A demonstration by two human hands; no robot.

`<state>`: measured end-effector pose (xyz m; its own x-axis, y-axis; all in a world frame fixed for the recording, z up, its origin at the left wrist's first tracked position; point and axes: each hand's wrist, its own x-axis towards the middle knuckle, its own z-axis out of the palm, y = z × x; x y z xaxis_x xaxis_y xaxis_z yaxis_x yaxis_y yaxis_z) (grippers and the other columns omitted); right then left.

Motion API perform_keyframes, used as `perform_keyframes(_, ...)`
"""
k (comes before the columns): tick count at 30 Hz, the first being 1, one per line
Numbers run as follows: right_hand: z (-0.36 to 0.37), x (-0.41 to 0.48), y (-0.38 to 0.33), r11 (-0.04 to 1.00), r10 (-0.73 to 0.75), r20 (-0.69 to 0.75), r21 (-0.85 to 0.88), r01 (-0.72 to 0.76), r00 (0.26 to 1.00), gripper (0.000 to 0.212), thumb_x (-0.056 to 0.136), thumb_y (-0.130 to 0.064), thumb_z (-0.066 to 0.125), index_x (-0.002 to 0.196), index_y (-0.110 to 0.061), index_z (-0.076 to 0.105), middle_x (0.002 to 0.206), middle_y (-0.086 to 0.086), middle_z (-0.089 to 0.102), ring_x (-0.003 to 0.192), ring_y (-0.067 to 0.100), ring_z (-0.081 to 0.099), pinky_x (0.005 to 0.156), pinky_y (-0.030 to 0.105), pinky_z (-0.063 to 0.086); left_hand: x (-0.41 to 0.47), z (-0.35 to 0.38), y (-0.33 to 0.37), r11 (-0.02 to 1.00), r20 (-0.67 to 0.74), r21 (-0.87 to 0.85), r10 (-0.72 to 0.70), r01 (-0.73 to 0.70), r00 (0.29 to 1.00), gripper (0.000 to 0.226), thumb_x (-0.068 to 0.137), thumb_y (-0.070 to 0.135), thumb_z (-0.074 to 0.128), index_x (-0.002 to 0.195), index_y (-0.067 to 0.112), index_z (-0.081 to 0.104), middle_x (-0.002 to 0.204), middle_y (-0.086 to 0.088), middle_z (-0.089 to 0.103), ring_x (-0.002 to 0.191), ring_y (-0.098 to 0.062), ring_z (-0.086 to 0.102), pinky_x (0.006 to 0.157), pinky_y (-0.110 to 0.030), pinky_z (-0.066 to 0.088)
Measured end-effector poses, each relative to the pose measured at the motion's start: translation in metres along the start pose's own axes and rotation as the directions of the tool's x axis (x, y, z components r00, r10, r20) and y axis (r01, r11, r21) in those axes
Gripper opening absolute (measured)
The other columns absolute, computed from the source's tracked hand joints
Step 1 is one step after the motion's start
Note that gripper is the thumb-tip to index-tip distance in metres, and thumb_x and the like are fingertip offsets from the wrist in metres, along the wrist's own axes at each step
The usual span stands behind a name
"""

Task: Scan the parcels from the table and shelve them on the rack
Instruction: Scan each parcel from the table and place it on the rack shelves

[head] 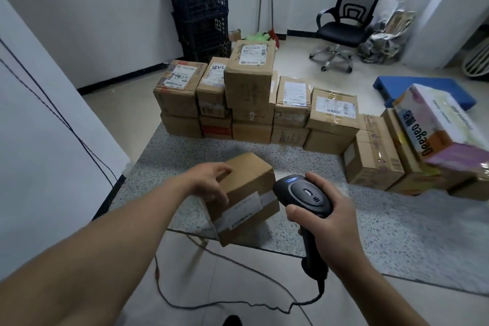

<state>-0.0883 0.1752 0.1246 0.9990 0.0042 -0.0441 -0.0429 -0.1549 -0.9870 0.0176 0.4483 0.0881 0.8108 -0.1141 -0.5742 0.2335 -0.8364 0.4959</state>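
Here the parcel (pixel 251 180), a plain brown carton, sits tilted at the near edge of the tabletop (pixel 397 219), left of that edge's middle. Its lowest corner hangs out past the edge over the floor. Whether its underside touches the tabletop cannot be told. A white label (pixel 243 210) runs across its near face, turned toward the camera.

The left hand (pixel 211 182) grips the parcel at its upper left corner. The forearm reaches in from the lower left, the wrist bends a little, and the fingers and thumb curl round the corner, the fingers lying down the near face.

Just right of the parcel, the right hand (pixel 333 222) holds a black scanner (pixel 304 194). Its fingers wrap the handle, the thumb lies along the right of the head, and the head points down and left toward the labelled face, very near the parcel's right end. A dark cable (pixel 211 302) trails from the handle's base across the floor below the near edge.

Along the far edge of the tabletop stands a stack of parcels (pixel 251 103), two and three high, most with labels up. At the right edge more brown cartons carry a printed carton (pixel 436 124), which is tilted. Beyond the tabletop, on the floor, are black crates (pixel 203 13), an office chair (pixel 344 21) and a blue pallet (pixel 389 86).
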Motion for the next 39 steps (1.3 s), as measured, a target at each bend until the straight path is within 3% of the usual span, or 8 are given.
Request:
perform_keyframes(6,0.013,-0.002,-0.024,0.999,-0.04,0.124,0.027,0.037,0.991,0.075,0.05,-0.049,0.084,0.12,-0.051,0.058,0.112,-0.016,0.07,0.094,0.013,0.073,0.078,0.036,0.061,-0.041,-0.059,0.002,0.988,-0.056,-0.138,-0.074,0.065,0.996,0.083,0.077,0.015,0.086,0.147,0.029,0.046,0.139,-0.003,0.043,0.111,-0.022,0.047,0.066,-0.025,0.048)
perform_keyframes(10,0.016,-0.007,-0.047,0.994,-0.11,0.228,0.04,0.103,0.968,0.085,0.046,-0.051,0.083,0.127,-0.041,0.06,0.113,-0.01,0.07,0.09,0.014,0.074,0.073,0.029,0.059,-0.081,-0.09,0.003,0.987,-0.135,-0.129,-0.117,0.099,0.984,0.085,0.074,0.019,0.087,0.147,0.038,0.047,0.136,-0.003,0.038,0.111,-0.025,0.048,0.093,-0.045,0.052)
perform_keyframes(15,0.015,-0.019,-0.07,0.98,-0.198,0.373,0.06,0.189,0.907,0.093,0.045,-0.051,0.083,0.133,-0.031,0.06,0.111,-0.006,0.07,0.086,0.014,0.074,0.065,0.02,0.055,-0.141,-0.106,0.003,0.982,-0.226,-0.094,-0.182,0.165,0.957,0.077,0.079,0.024,0.081,0.144,0.043,0.047,0.136,0.001,0.037,0.12,-0.027,0.046,0.102,-0.053,0.047)
perform_keyframes(17,0.015,-0.028,-0.078,0.974,-0.227,0.427,0.082,0.212,0.875,0.089,0.045,-0.047,0.085,0.13,-0.034,0.058,0.11,-0.008,0.068,0.089,0.01,0.072,0.066,0.02,0.056,-0.164,-0.108,0.0,0.975,-0.257,-0.12,-0.213,0.188,0.943,0.079,0.074,0.028,0.084,0.142,0.045,0.048,0.14,0.0,0.04,0.119,-0.026,0.048,0.099,-0.05,0.048)
perform_keyframes(22,0.016,-0.05,-0.097,0.963,-0.27,0.523,0.126,0.239,0.808,0.068,0.054,-0.028,0.084,0.113,-0.046,0.056,0.099,-0.015,0.067,0.092,0.002,0.069,0.065,0.018,0.056,-0.224,-0.1,-0.007,0.961,-0.343,-0.155,-0.271,0.231,0.899,0.084,0.07,0.026,0.087,0.143,0.042,0.05,0.132,-0.003,0.048,0.104,-0.023,0.056,0.068,-0.031,0.043)
perform_keyframes(29,0.028,-0.079,-0.114,0.938,-0.339,0.594,0.15,0.313,0.73,0.064,0.053,-0.032,0.082,0.109,-0.05,0.055,0.101,-0.015,0.067,0.091,0.011,0.07,0.066,0.021,0.057,-0.293,-0.086,-0.024,0.931,-0.405,-0.222,-0.357,0.288,0.841,0.078,0.076,0.019,0.083,0.144,0.038,0.05,0.132,-0.002,0.048,0.109,-0.026,0.054,0.072,-0.032,0.044)
perform_keyframes(32,0.036,-0.09,-0.119,0.929,-0.359,0.624,0.167,0.33,0.695,0.063,0.055,-0.032,0.082,0.108,-0.051,0.055,0.1,-0.035,0.065,0.094,0.003,0.069,0.067,0.022,0.057,-0.317,-0.081,-0.032,0.913,-0.422,-0.247,-0.403,0.325,0.812,0.077,0.076,0.019,0.083,0.144,0.038,0.05,0.134,-0.001,0.045,0.116,-0.03,0.052,0.074,-0.034,0.043)
perform_keyframes(39,0.06,-0.117,-0.127,0.92,-0.378,0.659,0.188,0.344,0.65,0.061,0.061,-0.024,0.089,0.109,-0.048,0.058,0.101,-0.038,0.064,0.095,-0.001,0.068,0.065,0.02,0.058,-0.369,-0.069,-0.056,0.887,-0.457,-0.305,-0.457,0.348,0.763,0.095,0.047,0.034,0.079,0.138,0.043,0.054,0.132,0.0,0.048,0.112,-0.027,0.053,0.071,-0.035,0.044)
